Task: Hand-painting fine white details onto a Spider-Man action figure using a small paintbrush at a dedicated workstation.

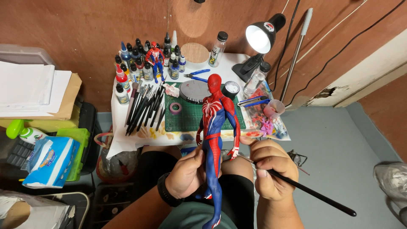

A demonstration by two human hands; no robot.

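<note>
Figure (215, 127): we lose its legs behind the left hand (187, 173), and one foot is cut by the bottom edge. Brush (313, 191): tip is hidden behind the right hand (271, 169) and the figure, so we can't tell if it touches. Bottles (144, 63) at the back: caps readable, contents too small to tell. Bag (392, 180) cut off at the right edge. Both forearms run out of frame at the bottom. Bench (199, 127) front edge hidden by our knees.
</note>
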